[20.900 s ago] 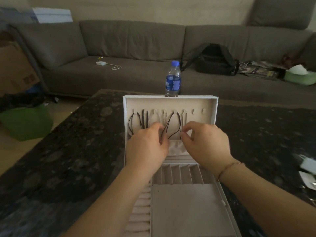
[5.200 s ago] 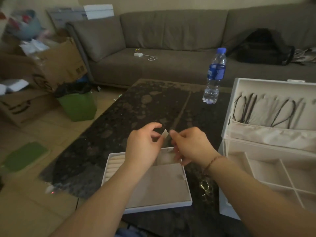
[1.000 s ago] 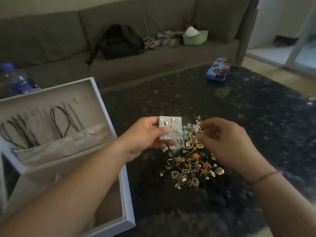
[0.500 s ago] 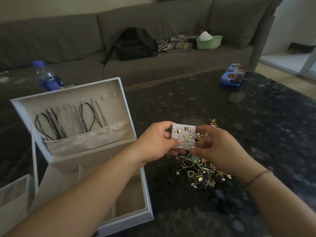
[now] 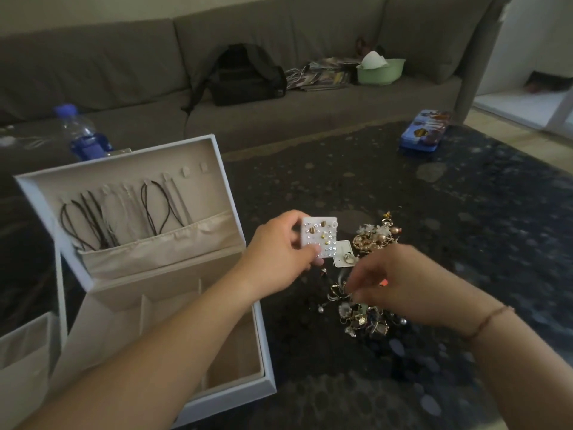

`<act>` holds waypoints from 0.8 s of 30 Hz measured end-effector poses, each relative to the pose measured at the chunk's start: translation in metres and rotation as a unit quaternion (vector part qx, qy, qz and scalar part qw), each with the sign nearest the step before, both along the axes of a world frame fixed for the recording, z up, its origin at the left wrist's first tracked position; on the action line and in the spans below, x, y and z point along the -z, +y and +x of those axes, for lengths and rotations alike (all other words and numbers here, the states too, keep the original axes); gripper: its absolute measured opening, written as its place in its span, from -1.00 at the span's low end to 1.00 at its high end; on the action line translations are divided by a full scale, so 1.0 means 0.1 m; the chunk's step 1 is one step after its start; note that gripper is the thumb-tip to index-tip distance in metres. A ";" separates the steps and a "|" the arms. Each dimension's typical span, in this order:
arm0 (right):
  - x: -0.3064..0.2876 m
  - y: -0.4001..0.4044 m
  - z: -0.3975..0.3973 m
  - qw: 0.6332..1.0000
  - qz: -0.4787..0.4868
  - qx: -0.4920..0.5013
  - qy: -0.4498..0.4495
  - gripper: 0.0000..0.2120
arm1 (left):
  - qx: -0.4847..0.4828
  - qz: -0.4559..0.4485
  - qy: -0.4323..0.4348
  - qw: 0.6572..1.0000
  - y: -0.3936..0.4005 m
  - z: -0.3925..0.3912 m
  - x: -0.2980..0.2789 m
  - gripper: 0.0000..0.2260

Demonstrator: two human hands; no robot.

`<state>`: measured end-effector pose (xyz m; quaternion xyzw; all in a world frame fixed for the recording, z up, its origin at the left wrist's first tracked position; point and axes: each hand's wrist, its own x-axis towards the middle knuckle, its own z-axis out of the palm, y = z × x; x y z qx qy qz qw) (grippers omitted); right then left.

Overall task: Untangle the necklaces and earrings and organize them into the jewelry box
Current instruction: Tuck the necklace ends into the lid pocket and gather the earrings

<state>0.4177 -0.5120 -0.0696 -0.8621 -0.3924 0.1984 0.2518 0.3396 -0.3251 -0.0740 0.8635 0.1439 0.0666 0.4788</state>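
A white jewelry box [image 5: 263, 361] stands open at the left, with black cord necklaces [image 5: 93, 218] hanging inside its raised lid. My left hand [image 5: 279, 252] pinches a small white card of stud earrings [image 5: 321, 235] above the table. A smaller card [image 5: 344, 257] with one earring lies just below it. A tangled pile of gold earrings [image 5: 366, 315] lies on the dark table [image 5: 465, 243]. My right hand [image 5: 400, 283] hovers over the pile, blurred, fingers curled down into the jewelry; whether it holds a piece is unclear.
A removed tray [image 5: 21, 352] sits at the far left edge. A water bottle [image 5: 83, 135] stands behind the box lid. A blue tin [image 5: 424, 130] lies at the table's far right. The grey sofa [image 5: 124, 72] beyond holds a black bag [image 5: 248, 76] and green bowl [image 5: 381, 71].
My right hand left the stud card and dropped down to the earring pile. My left hand keeps the card, now a little higher and to the left.
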 end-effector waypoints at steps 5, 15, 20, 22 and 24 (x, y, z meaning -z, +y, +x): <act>-0.03 0.08 -0.05 0.982 0.111 0.074 -0.131 -0.68 | 0.002 -0.202 0.005 0.979 0.03 -0.21 -0.14 -0.75; -0.17 0.58 -0.48 0.943 0.219 -0.095 -0.231 -0.46 | -0.007 -0.151 -0.017 0.988 0.33 -0.87 -0.41 -0.72; -0.15 0.86 -0.80 0.958 0.212 -0.123 -0.151 -0.47 | -0.073 0.005 -0.016 0.997 0.80 -1.56 -0.35 -0.74; -0.10 1.01 -0.98 0.957 0.182 -0.170 -0.147 -0.52 | -0.094 0.140 0.005 0.986 0.97 -1.90 -0.24 -0.80; -0.02 1.17 -1.13 0.948 0.155 -0.227 -0.163 -0.58 | -0.095 0.188 0.044 0.977 1.06 -2.16 -0.12 -0.86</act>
